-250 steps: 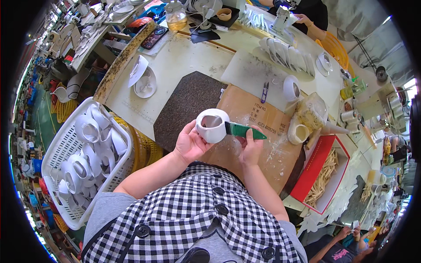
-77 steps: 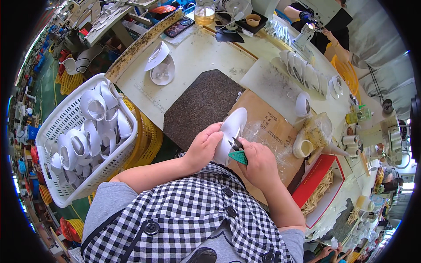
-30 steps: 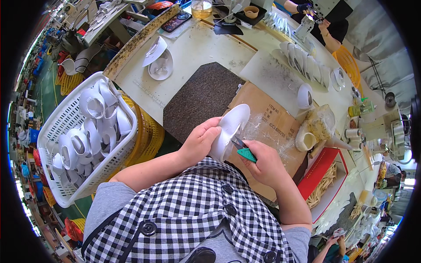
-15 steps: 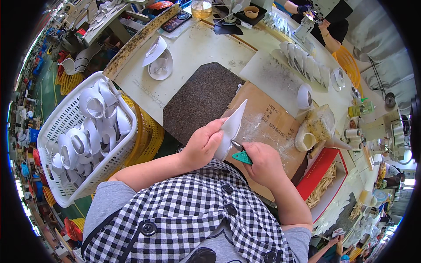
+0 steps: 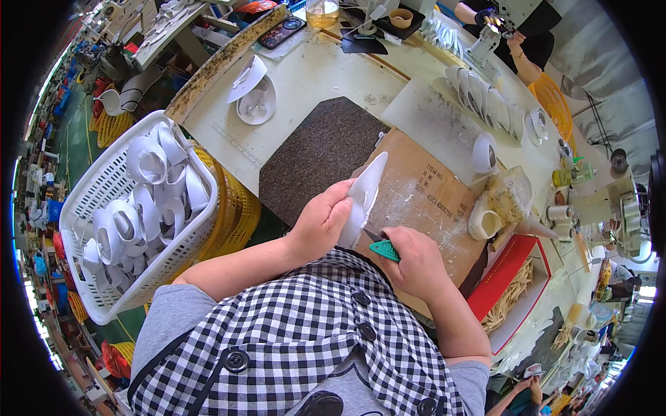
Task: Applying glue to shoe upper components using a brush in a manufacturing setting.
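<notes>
Apparently in the midst of a trimming step: working a green-handled knife (image 5: 386, 250) at the lower right edge of a white curved shell (image 5: 363, 197), too finely placed to tell contact from near contact. For the next move, probably best to keep the shell firm, stay shallow along the edge and steer clear of the holding fingers. Held aloft before the checked apron (image 5: 291, 333), near the cardboard sheet (image 5: 423, 173) on the bench (image 5: 312, 80), with the shell tilted close to upright, pointed end up. In the left hand (image 5: 320, 216), reaching from lower left, a grip pinching the shell's left side. In the right hand (image 5: 414, 258), elbow bent, knuckles up, a grip closed round the green handle.
</notes>
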The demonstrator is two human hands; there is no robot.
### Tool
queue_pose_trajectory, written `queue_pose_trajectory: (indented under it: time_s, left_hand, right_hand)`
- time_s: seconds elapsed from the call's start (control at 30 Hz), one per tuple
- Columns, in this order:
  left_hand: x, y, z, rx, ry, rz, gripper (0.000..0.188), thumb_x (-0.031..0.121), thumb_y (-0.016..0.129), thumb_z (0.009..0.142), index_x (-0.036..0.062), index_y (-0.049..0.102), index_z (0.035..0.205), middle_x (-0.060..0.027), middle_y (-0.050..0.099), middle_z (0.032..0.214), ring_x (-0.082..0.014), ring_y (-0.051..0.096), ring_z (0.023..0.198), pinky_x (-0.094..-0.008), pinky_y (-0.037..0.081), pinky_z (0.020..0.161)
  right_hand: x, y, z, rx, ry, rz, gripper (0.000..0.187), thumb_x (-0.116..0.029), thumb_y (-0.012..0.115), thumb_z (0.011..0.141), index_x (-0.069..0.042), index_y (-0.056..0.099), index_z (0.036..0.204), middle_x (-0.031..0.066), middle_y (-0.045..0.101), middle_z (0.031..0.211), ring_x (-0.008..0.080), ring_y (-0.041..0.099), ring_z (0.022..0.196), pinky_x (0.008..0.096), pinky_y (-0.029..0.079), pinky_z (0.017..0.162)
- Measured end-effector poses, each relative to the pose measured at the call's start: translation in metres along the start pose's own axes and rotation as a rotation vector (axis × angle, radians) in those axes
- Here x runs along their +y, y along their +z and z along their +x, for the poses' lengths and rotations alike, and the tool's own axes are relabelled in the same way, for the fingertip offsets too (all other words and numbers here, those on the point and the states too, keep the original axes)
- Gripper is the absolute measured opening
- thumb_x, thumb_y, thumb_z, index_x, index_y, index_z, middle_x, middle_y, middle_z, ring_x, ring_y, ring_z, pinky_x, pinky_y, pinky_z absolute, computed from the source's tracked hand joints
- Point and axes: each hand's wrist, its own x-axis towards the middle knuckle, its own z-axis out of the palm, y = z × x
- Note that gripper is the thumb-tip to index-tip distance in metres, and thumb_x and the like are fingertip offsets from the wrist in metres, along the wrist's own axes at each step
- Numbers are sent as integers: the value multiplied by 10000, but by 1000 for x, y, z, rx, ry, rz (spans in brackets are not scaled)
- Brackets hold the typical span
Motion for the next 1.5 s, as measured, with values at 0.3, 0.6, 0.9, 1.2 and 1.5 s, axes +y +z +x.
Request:
queue_pose_trajectory:
  time_s: [0.3,0.6,0.9,1.2,1.5]
  left_hand:
    - [5,-1,4,-36,17,131,375,106,361,932,-37,448,1267,-138,569,1114,-178,538,1000,-285,419,872]
    - [2,3,5,-41,-6,88,362,98,369,916,-47,464,1234,-203,584,1084,-275,569,1002,-336,430,878]
    - [4,4,8,-74,-32,24,370,90,368,911,-53,462,1239,-185,581,1087,-242,559,999,-323,423,879]
    - [1,4,12,-108,-191,-68,374,107,374,904,-32,478,1235,-124,586,1037,-178,551,921,-291,430,835]
    - [-12,-12,17,57,-564,-418,415,150,384,912,-4,453,1291,-111,571,1148,-172,555,994,-283,436,870]
  right_hand:
    - [-1,-13,5,-91,-67,-203,408,-195,694,688,-15,543,1022,116,580,834,287,585,774,371,465,687]
    - [4,-11,9,-141,-86,-190,403,-188,702,680,-28,554,1020,97,582,817,274,588,780,374,465,690]
    - [15,-8,9,-116,-142,-66,355,-162,683,673,-36,570,986,92,588,799,274,590,759,371,465,672]
    - [24,10,-3,16,-16,156,335,-175,653,746,-25,574,1035,149,616,914,318,603,879,397,476,754]
    - [159,0,35,293,613,-95,438,-338,495,927,-11,498,1218,229,556,1116,377,534,1048,429,419,890]
